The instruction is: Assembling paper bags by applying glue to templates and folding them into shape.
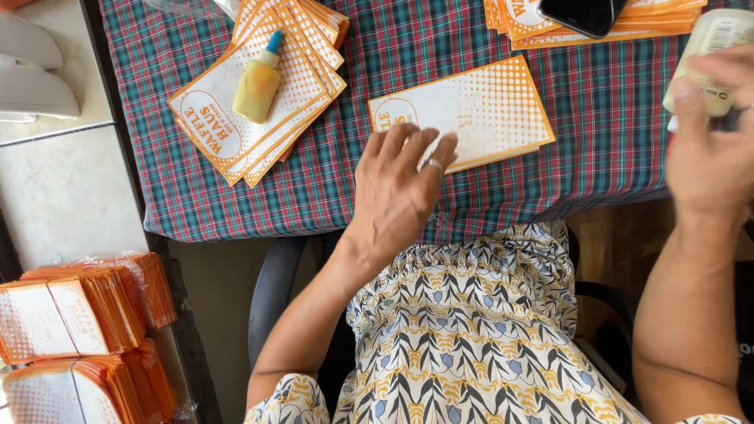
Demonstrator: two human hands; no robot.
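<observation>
My left hand (400, 184) rests with flat, spread fingers on the near left part of an orange and white paper sleeve (487, 106) lying on the plaid tablecloth (377, 47). A ring shows on one finger. My right hand (707, 149) is raised at the right edge and grips a pale yellow glue bottle (711, 47), tilted, with its lower part hidden by my fingers.
A second yellow glue bottle with a blue cap (258, 78) lies on a fanned stack of sleeves (259, 102) at the left. Another stack (644, 23) at the back carries a black phone (581, 14). Wrapped bundles of sleeves (78, 314) sit on the floor at left.
</observation>
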